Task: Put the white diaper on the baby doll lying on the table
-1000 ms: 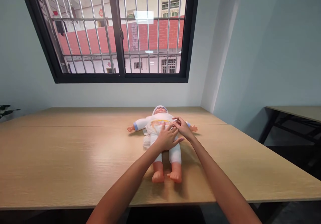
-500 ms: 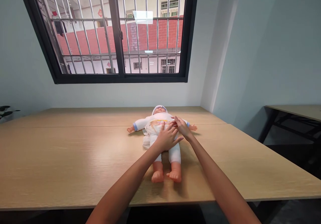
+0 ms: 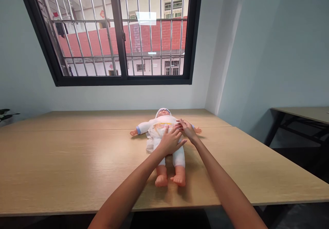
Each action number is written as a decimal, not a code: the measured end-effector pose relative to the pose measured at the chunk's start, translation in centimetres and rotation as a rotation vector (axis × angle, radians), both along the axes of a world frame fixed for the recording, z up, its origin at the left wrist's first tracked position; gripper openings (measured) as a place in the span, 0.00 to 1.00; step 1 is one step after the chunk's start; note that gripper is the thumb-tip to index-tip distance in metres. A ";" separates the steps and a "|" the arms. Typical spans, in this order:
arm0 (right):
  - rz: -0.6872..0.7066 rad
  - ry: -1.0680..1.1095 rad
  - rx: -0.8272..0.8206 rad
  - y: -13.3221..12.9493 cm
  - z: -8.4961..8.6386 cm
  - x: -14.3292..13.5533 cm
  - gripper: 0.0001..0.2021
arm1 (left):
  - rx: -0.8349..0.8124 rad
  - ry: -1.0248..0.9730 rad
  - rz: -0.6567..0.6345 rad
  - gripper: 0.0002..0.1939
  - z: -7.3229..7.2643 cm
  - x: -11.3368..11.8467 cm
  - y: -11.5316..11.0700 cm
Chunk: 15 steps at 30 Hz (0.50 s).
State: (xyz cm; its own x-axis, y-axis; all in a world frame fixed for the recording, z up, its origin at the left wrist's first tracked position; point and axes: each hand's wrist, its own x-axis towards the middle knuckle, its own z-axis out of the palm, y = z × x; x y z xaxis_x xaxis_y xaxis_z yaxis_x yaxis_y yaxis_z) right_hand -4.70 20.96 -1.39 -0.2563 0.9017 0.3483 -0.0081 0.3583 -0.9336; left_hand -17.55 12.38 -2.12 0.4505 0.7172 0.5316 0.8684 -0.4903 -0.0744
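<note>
In the lower middle of the frame, the doll (image 3: 179, 157) lies face up on the counter (image 3: 77, 160), the left hand (image 3: 169, 142) open over its lower tummy, close beside the bent right hand (image 3: 188, 129), whose grip I cannot tell.

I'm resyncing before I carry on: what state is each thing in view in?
Doll: on its back, arms out, feet bare.
Cap: on the doll's head.
White cloth: loose at one side; fastening hidden.
Left hand: fingers spread over the doll's waist.
Right hand: fingers bent; grip unclear.
Window: barred; open or shut unclear.
</note>
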 end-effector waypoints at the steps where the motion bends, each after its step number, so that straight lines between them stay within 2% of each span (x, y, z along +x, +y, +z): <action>1: -0.012 0.003 0.001 0.0 0.0 0.0 0.27 | -0.002 0.003 0.002 0.25 0.0 0.0 0.0; 5: -0.037 0.013 0.023 0.1 0.1 0.1 0.27 | -0.009 0.015 0.008 0.25 0.0 0.0 0.0; 10: 0.024 0.028 0.013 0.0 -0.1 -0.1 0.23 | 0.001 -0.003 0.007 0.25 0.0 0.0 0.0; 15: 0.025 0.036 0.029 0.0 -0.4 -0.4 0.22 | 0.002 -0.020 0.013 0.25 -0.2 0.0 0.1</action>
